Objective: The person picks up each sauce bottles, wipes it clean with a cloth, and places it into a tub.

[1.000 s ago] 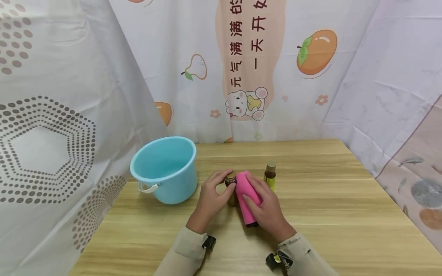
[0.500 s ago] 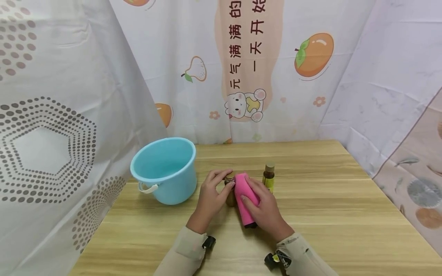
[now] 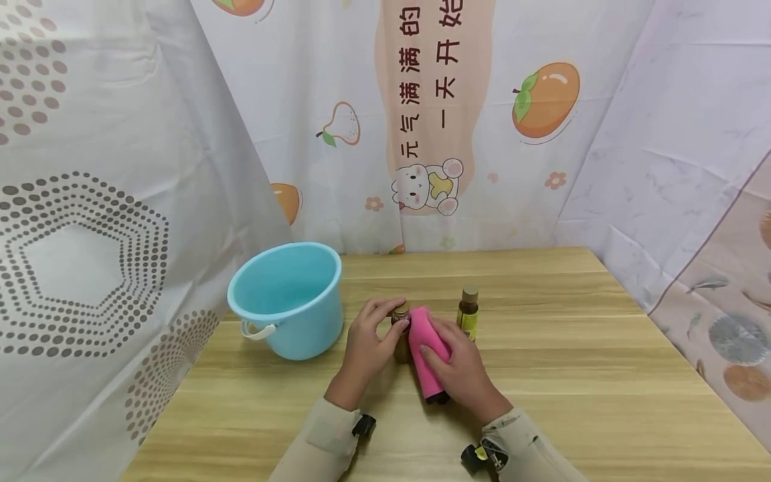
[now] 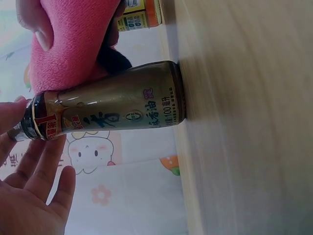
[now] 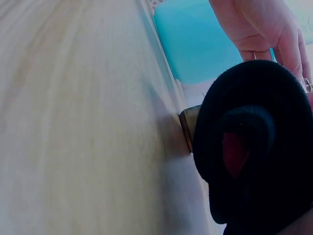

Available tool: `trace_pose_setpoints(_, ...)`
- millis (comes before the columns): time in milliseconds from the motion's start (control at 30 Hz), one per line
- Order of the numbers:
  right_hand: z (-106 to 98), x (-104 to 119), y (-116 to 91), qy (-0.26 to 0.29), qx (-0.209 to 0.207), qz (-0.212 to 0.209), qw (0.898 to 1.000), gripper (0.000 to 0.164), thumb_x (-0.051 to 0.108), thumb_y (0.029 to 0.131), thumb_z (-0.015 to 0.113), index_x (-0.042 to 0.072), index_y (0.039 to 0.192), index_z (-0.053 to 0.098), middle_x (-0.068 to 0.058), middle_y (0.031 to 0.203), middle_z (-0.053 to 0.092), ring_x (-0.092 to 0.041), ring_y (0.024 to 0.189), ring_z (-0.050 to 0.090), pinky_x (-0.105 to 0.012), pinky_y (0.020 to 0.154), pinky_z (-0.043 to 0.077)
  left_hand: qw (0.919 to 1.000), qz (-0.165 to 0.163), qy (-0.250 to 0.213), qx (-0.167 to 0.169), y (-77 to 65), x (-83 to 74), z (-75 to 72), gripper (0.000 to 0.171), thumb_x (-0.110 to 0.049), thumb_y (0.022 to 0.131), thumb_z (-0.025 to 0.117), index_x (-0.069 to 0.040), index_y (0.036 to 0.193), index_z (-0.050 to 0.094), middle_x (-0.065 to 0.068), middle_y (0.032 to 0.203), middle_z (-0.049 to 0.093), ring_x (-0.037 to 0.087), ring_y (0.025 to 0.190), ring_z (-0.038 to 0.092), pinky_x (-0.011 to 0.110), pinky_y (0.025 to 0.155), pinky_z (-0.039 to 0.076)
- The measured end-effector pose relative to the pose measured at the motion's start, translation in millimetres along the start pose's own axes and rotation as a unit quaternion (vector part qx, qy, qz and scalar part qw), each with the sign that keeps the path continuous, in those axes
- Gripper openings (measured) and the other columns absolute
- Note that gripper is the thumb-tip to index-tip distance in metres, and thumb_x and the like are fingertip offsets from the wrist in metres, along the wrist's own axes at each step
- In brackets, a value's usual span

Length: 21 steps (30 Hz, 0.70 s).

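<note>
My left hand point(image 3: 366, 343) pinches the neck of a small glass sesame oil bottle point(image 4: 122, 100) between thumb and fingers. The bottle stands upright on the table, its base on the wood and its dark label showing in the left wrist view. My right hand point(image 3: 465, 371) grips a folded pink towel point(image 3: 426, 367) with a black edge. This towel lies against the bottle's right side, up near the neck. In the right wrist view, the towel's black rolled end point(image 5: 259, 112) covers most of the bottle.
A light blue bucket point(image 3: 313, 328) with a white handle stands at the table's left. Behind my right hand is a second dark bottle point(image 3: 468, 313) with a yellow label. A printed curtain point(image 3: 530, 181) hangs behind the wooden table point(image 3: 572, 375).
Both hands keep their grips. The pink towel has slid slightly toward me along the bottle, with my right hand. The head view has tilted up a little.
</note>
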State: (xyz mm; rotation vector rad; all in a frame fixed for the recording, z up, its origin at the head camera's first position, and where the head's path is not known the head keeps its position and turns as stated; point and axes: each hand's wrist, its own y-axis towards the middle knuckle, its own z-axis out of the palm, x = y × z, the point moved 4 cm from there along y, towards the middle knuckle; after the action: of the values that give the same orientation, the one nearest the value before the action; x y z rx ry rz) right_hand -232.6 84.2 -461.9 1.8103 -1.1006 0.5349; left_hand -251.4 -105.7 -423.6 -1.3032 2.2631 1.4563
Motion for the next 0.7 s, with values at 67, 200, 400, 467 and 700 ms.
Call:
trace_pose_setpoints(67, 0, -1, 0, -0.004, 0.005, 0.008, 1.000, 0.060, 0.024, 0.097, 0.075, 0.017, 0.152, 0.054, -0.006, 0.140, 0.063, -0.020, 0.116, 0.066, -0.042, 0.092, 0.060, 1.0000, -0.002, -0.005, 0.003, 0.7, 0.2, 0.7, 0.036, -0.028, 0.099, 0.072, -0.017, 0.133, 0.070, -0.002, 0.121, 0.065, 0.012, 0.112, 0.065, 0.039, 0.096, 0.058)
trace_pose_setpoints(200, 0, -4, 1, -0.024, 0.022, 0.033, 0.999, 0.059, 0.023, 0.096, 0.076, 0.015, 0.150, 0.056, -0.009, 0.139, 0.065, -0.024, 0.121, 0.065, -0.046, 0.099, 0.058, 0.9998, -0.003, -0.016, 0.007, 2.4, -0.9, 1.4, 0.036, -0.027, 0.100, 0.071, -0.016, 0.134, 0.070, -0.002, 0.121, 0.064, 0.012, 0.113, 0.064, 0.038, 0.098, 0.058)
trace_pose_setpoints(400, 4, -9, -2, -0.043, 0.061, 0.085, 0.994, 0.060, 0.024, 0.096, 0.075, 0.013, 0.151, 0.055, -0.011, 0.138, 0.065, -0.027, 0.123, 0.065, -0.050, 0.104, 0.055, 0.9998, -0.001, -0.017, 0.004, 0.5, -1.0, 1.2, 0.036, -0.025, 0.099, 0.073, -0.017, 0.134, 0.070, -0.002, 0.120, 0.064, 0.013, 0.111, 0.065, 0.040, 0.095, 0.058)
trace_pose_setpoints(467, 6, -10, -3, -0.042, 0.072, 0.099, 0.992, 0.060, 0.024, 0.096, 0.075, 0.013, 0.151, 0.054, -0.012, 0.138, 0.065, -0.027, 0.123, 0.064, -0.050, 0.104, 0.054, 0.9998, -0.004, -0.017, 0.004, -0.4, -0.5, 0.9, 0.036, -0.025, 0.099, 0.073, -0.018, 0.134, 0.070, -0.002, 0.120, 0.064, 0.013, 0.112, 0.065, 0.041, 0.096, 0.058)
trace_pose_setpoints(700, 9, -11, -3, -0.046, 0.086, 0.111, 0.989, 0.059, 0.024, 0.097, 0.074, 0.010, 0.150, 0.055, -0.013, 0.137, 0.065, -0.025, 0.120, 0.065, -0.049, 0.102, 0.056, 0.9996, -0.016, -0.021, 0.007, -1.7, 1.9, 0.2, 0.037, -0.028, 0.099, 0.072, -0.025, 0.136, 0.068, -0.003, 0.120, 0.064, 0.010, 0.112, 0.064, 0.040, 0.097, 0.058)
